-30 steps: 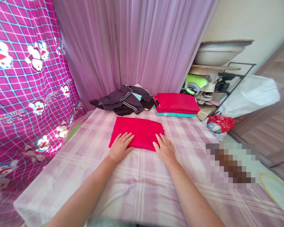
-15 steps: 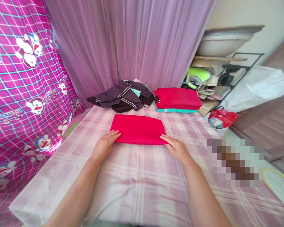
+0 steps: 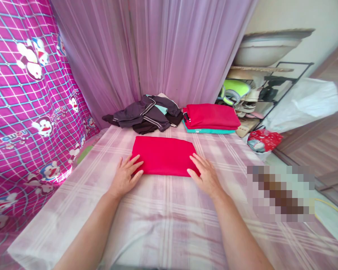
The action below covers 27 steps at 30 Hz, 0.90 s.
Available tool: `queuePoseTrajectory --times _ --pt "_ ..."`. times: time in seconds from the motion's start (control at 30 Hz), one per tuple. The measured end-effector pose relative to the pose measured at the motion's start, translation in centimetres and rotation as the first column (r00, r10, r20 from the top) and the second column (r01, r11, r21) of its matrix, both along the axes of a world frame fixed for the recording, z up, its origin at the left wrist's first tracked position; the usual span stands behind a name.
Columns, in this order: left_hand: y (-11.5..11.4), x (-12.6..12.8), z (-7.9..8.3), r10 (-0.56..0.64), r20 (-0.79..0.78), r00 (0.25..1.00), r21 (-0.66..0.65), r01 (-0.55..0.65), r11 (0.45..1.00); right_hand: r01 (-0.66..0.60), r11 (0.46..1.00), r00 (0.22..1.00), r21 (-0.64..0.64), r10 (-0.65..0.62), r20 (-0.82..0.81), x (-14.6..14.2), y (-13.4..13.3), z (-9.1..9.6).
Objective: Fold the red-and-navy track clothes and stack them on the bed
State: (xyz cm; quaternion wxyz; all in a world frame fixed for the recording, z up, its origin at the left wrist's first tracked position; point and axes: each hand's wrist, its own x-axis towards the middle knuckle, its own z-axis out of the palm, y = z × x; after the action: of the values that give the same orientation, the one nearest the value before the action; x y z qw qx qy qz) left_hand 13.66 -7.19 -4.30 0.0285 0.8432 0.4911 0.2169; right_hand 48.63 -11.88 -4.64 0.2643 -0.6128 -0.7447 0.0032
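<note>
A folded red garment [image 3: 163,156] lies flat on the pink checked bedsheet [image 3: 163,213] in front of me. My left hand [image 3: 124,176] rests open at its near left corner, fingertips on the cloth. My right hand [image 3: 204,174] lies open at its near right corner, fingers spread on the edge. Neither hand grips anything.
A heap of dark unfolded clothes [image 3: 146,117] lies at the back by the lilac curtain [image 3: 157,48]. To its right is a stack of folded red and teal garments [image 3: 211,119]. A shoe rack [image 3: 250,97] and a red bag [image 3: 263,140] stand off the bed's right side.
Both hands slid outward from the top of the red garment to its near corners, then spread flat there. The garment looks smoother and a little narrower front to back.
</note>
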Motion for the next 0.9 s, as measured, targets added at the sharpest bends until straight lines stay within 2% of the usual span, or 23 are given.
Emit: queuePoseTrajectory --times 0.1,0.23,0.33,0.53,0.9 --pt "-0.5 2.6 -0.1 -0.043 -0.091 0.995 0.109 0.053 0.993 0.033 0.999 0.995 0.008 -0.034 0.098 -2.9 0.1 0.1" --pt "-0.5 4.8 -1.1 -0.15 -0.172 0.974 0.058 0.162 0.985 0.008 0.992 0.975 -0.13 0.021 0.22 -5.0 0.0 0.0" --pt "-0.4 5.0 -1.6 -0.152 -0.174 0.973 0.044 0.162 0.986 0.014 0.982 0.973 -0.188 0.03 0.231 -5.1 0.0 0.1" --pt "-0.5 4.7 -1.4 -0.137 -0.172 0.976 0.036 0.146 0.989 0.013 0.978 0.975 -0.209 0.034 0.221 -4.8 -0.1 0.5" --pt "-0.6 4.8 -1.4 -0.141 -0.163 0.977 0.035 0.148 0.988 -0.016 0.99 0.989 -0.137 0.036 0.142 -4.2 -0.1 -0.2"
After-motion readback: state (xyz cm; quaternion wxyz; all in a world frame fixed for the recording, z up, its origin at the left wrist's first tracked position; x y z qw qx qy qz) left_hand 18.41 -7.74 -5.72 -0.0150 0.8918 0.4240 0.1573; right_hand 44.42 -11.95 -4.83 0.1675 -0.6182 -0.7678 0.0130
